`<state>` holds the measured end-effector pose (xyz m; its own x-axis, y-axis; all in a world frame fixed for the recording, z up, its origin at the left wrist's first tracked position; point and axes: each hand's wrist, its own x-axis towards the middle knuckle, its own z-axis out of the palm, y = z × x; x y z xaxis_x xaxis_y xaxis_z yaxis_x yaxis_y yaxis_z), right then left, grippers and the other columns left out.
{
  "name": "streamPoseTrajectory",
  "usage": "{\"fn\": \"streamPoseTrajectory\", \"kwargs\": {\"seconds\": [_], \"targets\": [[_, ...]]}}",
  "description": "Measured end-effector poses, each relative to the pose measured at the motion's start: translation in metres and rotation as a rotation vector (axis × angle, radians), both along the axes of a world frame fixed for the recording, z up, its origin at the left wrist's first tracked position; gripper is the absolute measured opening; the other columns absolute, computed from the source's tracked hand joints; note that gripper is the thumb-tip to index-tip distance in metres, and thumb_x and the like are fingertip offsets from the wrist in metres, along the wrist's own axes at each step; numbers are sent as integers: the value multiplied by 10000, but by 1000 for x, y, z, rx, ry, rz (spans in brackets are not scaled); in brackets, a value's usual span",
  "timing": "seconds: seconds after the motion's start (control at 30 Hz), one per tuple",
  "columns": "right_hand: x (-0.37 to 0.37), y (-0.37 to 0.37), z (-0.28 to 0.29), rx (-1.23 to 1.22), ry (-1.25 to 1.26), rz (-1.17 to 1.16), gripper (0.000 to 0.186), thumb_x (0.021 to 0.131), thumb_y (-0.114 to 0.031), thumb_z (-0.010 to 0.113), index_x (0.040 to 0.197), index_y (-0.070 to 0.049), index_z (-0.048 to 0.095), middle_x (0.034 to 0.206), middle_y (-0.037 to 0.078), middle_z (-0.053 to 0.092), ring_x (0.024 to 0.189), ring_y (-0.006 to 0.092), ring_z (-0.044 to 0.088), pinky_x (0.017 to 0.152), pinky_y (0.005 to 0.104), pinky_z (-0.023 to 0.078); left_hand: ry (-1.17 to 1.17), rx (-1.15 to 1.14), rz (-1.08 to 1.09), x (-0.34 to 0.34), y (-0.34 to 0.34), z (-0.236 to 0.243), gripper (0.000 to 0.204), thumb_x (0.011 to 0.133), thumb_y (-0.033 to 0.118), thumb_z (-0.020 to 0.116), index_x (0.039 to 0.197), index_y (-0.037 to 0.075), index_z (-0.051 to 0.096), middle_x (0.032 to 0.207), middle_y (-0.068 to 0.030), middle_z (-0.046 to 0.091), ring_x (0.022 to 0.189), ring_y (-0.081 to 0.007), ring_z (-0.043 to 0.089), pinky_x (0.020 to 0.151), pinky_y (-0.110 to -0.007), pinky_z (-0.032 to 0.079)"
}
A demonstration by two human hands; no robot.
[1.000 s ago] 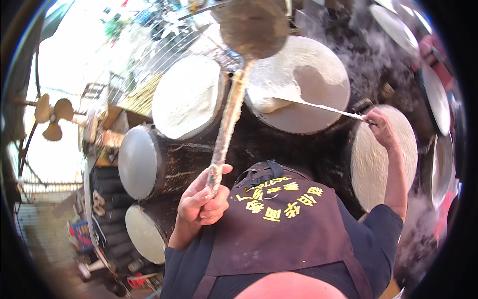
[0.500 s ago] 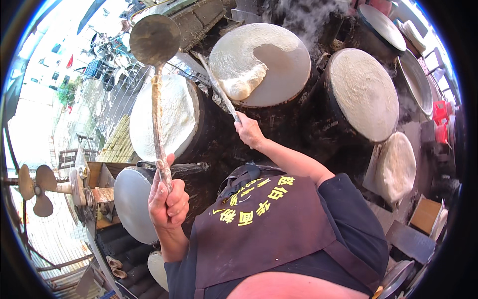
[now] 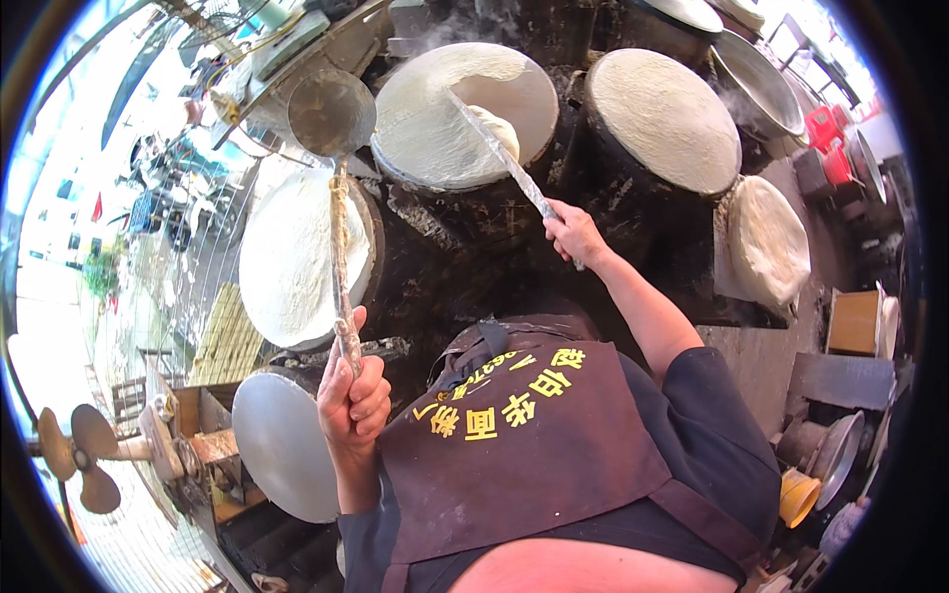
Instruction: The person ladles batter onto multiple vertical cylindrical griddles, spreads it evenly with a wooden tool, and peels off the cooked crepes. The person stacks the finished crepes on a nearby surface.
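My left hand [image 3: 354,397] is closed round the batter-crusted handle of a long ladle [image 3: 332,113], its dark bowl raised above the left side of the stoves. My right hand [image 3: 577,235] grips a long, flat, dough-smeared spatula [image 3: 516,170]. The spatula's far end reaches over the middle round griddle [image 3: 539,94], among pale batter [image 3: 420,124]. A thicker lump of batter [image 3: 496,128] lies beside the blade, partly hidden by it. Most of the griddle's left and front is coated, while a patch at the right shows bare metal. Faint steam rises behind it.
Batter-covered griddles stand left [image 3: 297,257] and right [image 3: 662,119]. Nearer on the left is a bare grey griddle [image 3: 287,445], with a fan [image 3: 79,460] beyond it. A pale round flatbread [image 3: 769,242] rests at the right. A yellow bucket [image 3: 799,496] sits low on the right.
My right hand has swung the spatula rightward, from the griddle's left edge across its middle. The batter lump has shifted right and coating now fills the left side. The whole view has turned slightly.
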<state>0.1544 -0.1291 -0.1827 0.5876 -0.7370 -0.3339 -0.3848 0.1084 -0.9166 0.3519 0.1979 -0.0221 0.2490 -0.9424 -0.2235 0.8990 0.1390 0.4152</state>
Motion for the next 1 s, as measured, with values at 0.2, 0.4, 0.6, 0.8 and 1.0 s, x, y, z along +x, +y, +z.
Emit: {"fn": "streamPoseTrajectory", "kwargs": {"seconds": [0.2,0.4,0.6,0.8,1.0], "targets": [[25,6,-4,-315,-11,-65,359,899,-109,538,1255,-62,539,812,195,628,642,271,631,616,380,524,-42,26,-4,-7,-13,10,640,981,196,522,1505,126,163,648,7,327,424,-33,261,305,-158,281],[-22,13,-27,-461,-9,95,398,880,-123,590,1272,-75,534,998,244,644,923,396,638,789,422,514,-28,10,1,-15,-26,11,626,1020,206,441,1520,165,67,674,-2,328,438,-32,295,303,-151,301],[-51,-55,16,-99,73,88,417,925,-94,494,1339,-130,527,637,24,512,438,100,495,400,268,437,45,20,21,-31,-50,11,651,979,164,520,1508,122,143,678,-6,339,444,-46,298,313,-165,297],[-32,-82,-3,-360,63,15,400,908,-127,564,1301,-70,517,836,206,651,710,333,658,624,399,520,46,23,17,-43,-74,16,650,978,160,519,1509,124,145,683,-7,339,444,-46,296,312,-165,300],[-75,-90,-30,-704,32,283,407,886,-161,587,1284,-106,527,938,229,649,869,402,632,756,456,515,37,26,5,-48,-96,22,619,1001,181,473,1511,125,125,681,-10,336,450,-39,292,307,-158,302]]}}
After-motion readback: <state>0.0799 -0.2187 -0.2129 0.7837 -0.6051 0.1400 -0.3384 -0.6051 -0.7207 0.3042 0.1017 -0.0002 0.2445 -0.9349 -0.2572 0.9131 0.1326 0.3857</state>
